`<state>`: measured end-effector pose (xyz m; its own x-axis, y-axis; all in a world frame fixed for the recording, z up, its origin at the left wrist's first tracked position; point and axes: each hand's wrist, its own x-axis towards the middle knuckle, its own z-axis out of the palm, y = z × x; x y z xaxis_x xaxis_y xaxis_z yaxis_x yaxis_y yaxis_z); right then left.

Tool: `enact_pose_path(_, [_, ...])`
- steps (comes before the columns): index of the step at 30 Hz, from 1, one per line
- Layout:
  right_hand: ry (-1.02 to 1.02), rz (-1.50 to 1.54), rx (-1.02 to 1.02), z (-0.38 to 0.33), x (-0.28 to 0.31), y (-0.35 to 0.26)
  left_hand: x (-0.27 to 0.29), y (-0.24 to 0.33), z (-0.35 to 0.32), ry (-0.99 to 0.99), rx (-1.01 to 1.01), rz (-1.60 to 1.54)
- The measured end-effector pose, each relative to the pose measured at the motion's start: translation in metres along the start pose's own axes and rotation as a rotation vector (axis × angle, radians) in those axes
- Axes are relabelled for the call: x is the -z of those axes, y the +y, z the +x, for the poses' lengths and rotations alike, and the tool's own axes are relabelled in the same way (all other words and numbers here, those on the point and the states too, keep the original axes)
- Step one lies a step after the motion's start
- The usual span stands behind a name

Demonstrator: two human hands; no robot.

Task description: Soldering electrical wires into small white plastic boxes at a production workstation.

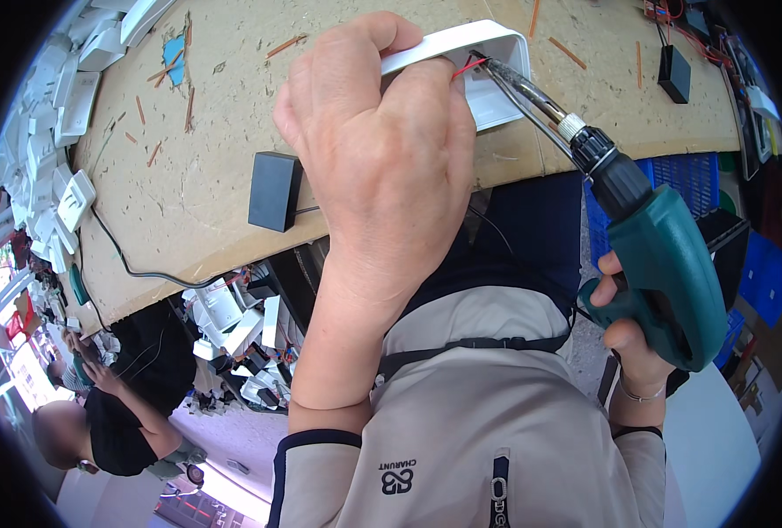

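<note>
Left grip (378,150) clamps the white housing (488,66) — wrist bent; right grip (624,330) holds the green soldering gun (664,264).

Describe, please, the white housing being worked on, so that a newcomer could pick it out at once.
Start at the brown fibreboard workbench and follow its near edge to the left hand. That hand grips a white plastic housing, open and box-shaped with rounded corners. Unlike the loose white parts piled at the bench's far left, it has a red wire inside and the soldering gun tip touching it.
</note>
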<state>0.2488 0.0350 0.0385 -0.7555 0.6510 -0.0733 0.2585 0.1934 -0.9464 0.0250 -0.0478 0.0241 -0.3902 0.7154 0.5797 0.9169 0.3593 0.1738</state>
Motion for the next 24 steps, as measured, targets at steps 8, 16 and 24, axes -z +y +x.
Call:
enact_pose_path(8, [0.06, 0.065, -0.087, 0.001, -0.003, -0.004, -0.001, 0.0, 0.0, 0.015, -0.015, 0.006])
enact_pose_path(16, [0.05, 0.071, -0.137, 0.006, -0.006, -0.012, -0.002, 0.0, 0.0, 0.019, 0.0, -0.018])
enact_pose_path(24, [0.048, 0.006, -0.127, 0.003, -0.005, -0.01, -0.003, 0.0, 0.0, 0.022, -0.01, 0.006])
